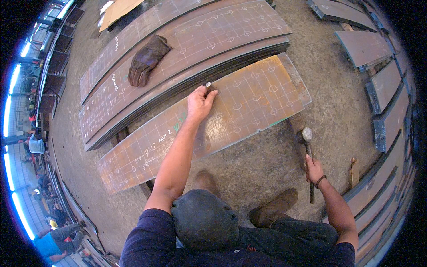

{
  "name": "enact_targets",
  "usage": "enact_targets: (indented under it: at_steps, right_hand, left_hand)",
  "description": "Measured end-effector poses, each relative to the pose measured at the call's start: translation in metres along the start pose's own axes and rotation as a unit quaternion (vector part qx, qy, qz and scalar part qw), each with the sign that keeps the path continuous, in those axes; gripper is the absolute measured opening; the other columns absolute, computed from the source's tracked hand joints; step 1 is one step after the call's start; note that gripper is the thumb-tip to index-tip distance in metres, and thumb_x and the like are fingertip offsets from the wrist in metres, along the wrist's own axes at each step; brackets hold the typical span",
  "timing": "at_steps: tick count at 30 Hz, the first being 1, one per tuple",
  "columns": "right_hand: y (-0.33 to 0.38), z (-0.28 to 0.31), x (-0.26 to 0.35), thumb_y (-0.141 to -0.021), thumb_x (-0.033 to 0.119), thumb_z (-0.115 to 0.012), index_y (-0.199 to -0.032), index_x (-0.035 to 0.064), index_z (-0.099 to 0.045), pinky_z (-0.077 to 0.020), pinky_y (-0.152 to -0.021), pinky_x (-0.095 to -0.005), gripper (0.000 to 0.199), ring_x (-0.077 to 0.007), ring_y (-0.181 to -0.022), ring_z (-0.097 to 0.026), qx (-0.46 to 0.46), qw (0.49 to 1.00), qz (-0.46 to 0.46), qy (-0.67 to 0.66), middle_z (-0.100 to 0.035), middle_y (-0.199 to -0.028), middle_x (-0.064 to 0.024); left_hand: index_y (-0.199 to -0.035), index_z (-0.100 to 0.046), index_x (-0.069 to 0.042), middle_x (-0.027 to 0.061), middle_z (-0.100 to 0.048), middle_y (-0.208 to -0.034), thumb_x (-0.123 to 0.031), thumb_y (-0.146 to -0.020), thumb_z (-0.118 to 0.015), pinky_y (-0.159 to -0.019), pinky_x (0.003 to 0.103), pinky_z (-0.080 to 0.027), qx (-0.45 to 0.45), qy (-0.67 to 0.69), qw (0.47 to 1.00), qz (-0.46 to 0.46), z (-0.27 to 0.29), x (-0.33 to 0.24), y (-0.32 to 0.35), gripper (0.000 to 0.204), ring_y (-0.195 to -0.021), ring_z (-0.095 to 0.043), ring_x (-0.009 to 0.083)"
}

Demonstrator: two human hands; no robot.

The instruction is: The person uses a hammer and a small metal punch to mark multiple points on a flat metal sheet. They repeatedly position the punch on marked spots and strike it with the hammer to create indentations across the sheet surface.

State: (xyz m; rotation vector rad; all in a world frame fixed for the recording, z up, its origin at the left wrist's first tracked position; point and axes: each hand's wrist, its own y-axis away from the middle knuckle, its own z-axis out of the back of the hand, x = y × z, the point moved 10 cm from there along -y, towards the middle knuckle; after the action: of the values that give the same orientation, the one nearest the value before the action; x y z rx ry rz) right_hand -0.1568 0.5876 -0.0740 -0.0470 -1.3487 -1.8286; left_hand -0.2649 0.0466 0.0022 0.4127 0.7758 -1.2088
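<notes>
My left hand [200, 104] is closed, pinching a short metal punch [208, 84] near the far edge of a long steel plate [227, 129]. The punch's bright end shows above my fingers; its lower end is hidden. Chalk lines, circles and handwriting cover the rusty plate, which narrows toward the left. Out to the right, beyond the plate's near edge, my right hand [314, 170] is wrapped round the handle of a hammer [306, 135]. The hammer's head points away from me, apart from the plate and the punch.
Behind the plate lies a stack of chalk-marked steel plates [240, 26], with a dark leather work glove [149, 60] on top. More cut plates [364, 46] line the right side. Cardboard [119, 12] lies at the far left. Other people [36, 143] are at the left.
</notes>
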Motion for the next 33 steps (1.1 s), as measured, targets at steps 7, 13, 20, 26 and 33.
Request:
enact_targets:
  at_steps: [7, 13, 20, 26, 33]
  right_hand:
    - [-0.014, 0.004, -0.012, -0.095, 0.055, -0.046, -0.073, -0.0003, -0.052, -0.0429, -0.050, -0.0427, 0.060, -0.0242, -0.050, -0.053, -0.053, 0.993, 0.053, 0.088, -0.048, -0.055, -0.0105]
    - [0.031, -0.003, 0.054, -0.096, 0.046, -0.049, -0.082, -0.0019, -0.057, -0.0433, -0.057, -0.0426, 0.050, -0.0312, -0.058, -0.057, -0.119, 0.947, 0.218, 0.203, -0.057, -0.066, -0.0199]
    - [0.072, -0.100, 0.220, -0.095, 0.039, -0.054, -0.094, -0.0010, -0.059, -0.0436, -0.056, -0.0412, 0.041, -0.0301, -0.056, -0.054, 0.030, 0.936, 0.322, 0.137, -0.056, -0.064, -0.0189]
    - [0.109, -0.131, 0.338, -0.097, 0.039, -0.052, -0.094, -0.0020, -0.059, -0.0419, -0.053, -0.0383, 0.042, -0.0237, -0.053, -0.051, 0.043, 0.880, 0.473, 0.010, -0.050, -0.059, -0.0155]
    - [0.075, -0.156, 0.354, -0.098, 0.046, -0.046, -0.085, -0.0029, -0.059, -0.0442, -0.056, -0.0414, 0.052, -0.0272, -0.056, -0.054, -0.011, 0.866, 0.479, 0.139, -0.053, -0.060, -0.0151]
  left_hand:
    - [-0.083, -0.063, -0.001, 0.0150, -0.059, -0.077, -0.023, -0.084, -0.070, -0.066, 0.040, -0.048, -0.019, -0.014, 0.998, -0.058, 0.005, -0.027, 0.006, 0.023, -0.073, -0.060, 0.0332]
    - [-0.087, -0.064, -0.002, 0.0148, -0.061, -0.084, -0.021, -0.084, -0.068, -0.069, 0.043, -0.049, -0.067, -0.056, 0.989, -0.122, 0.009, -0.039, 0.012, 0.019, -0.081, -0.061, 0.0348]
    - [-0.089, -0.065, -0.003, 0.0130, -0.062, -0.085, -0.019, -0.083, -0.069, -0.070, 0.043, -0.050, -0.085, -0.049, 0.983, -0.155, 0.011, -0.048, 0.016, 0.017, -0.082, -0.061, 0.0333]
    - [-0.100, -0.065, -0.004, 0.0112, -0.065, -0.097, -0.019, -0.085, -0.067, -0.077, 0.041, -0.052, -0.055, -0.065, 0.987, -0.139, 0.005, -0.040, 0.018, 0.022, -0.091, -0.062, 0.0307]
    - [-0.100, -0.065, -0.004, 0.0126, -0.065, -0.097, -0.017, -0.083, -0.068, -0.079, 0.041, -0.052, -0.057, -0.048, 0.986, -0.151, 0.006, -0.040, 0.018, 0.022, -0.091, -0.062, 0.0326]
